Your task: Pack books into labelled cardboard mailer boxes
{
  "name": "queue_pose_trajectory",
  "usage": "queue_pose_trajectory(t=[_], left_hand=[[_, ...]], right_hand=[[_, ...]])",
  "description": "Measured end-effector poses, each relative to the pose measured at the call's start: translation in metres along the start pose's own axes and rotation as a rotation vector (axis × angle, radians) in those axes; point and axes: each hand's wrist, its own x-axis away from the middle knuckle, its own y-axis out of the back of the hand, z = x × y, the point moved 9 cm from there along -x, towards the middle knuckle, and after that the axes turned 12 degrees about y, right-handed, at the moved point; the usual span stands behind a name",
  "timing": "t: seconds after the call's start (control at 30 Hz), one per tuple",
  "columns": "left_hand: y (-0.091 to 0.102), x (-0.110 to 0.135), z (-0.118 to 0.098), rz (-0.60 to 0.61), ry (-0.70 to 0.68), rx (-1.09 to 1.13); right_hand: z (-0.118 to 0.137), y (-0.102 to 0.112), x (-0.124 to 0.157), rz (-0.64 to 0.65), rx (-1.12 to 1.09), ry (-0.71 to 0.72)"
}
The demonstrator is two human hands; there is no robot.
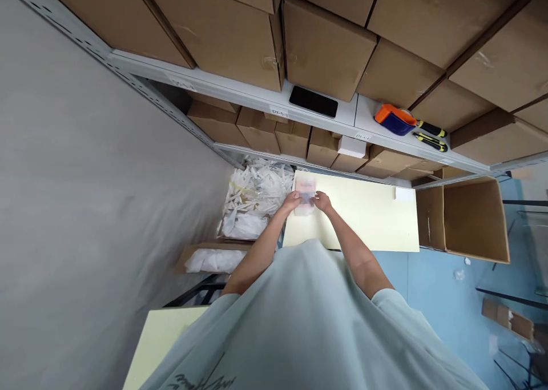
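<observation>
A small clear plastic packet with pink and bluish contents (305, 187) is held between my two hands above the pale yellow table (363, 213), near its left end. My left hand (292, 200) pinches the packet's left edge. On the opposite edge, the fingers of my right hand (322, 200) close on it. What the packet contains is too small to make out.
Left of the table is a heap of white paper strips and plastic (261, 187). An open cardboard box (475, 218) stands at the right end. On the shelf ahead lie a black phone (314, 101), an orange and blue tape dispenser (394, 119) and yellow-black cutters (430, 141), with cartons behind.
</observation>
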Motion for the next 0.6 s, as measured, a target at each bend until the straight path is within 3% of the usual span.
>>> queue_pose_trajectory(t=[0.13,0.27,0.47,0.6], left_hand=[[-0.004,0.006,0.006,0.065,-0.008,-0.003],[0.007,0.034,0.011,0.073,-0.077,0.056],[0.034,0.102,0.024,0.054,-0.25,0.222],[0.054,0.164,0.033,-0.071,-0.401,0.326]], right_hand=[[-0.004,-0.004,0.015,-0.007,-0.089,0.008],[-0.006,0.001,0.05,-0.009,-0.178,0.082],[-0.001,0.022,0.111,0.023,-0.23,0.258],[0.027,0.043,0.145,0.07,-0.271,0.45]])
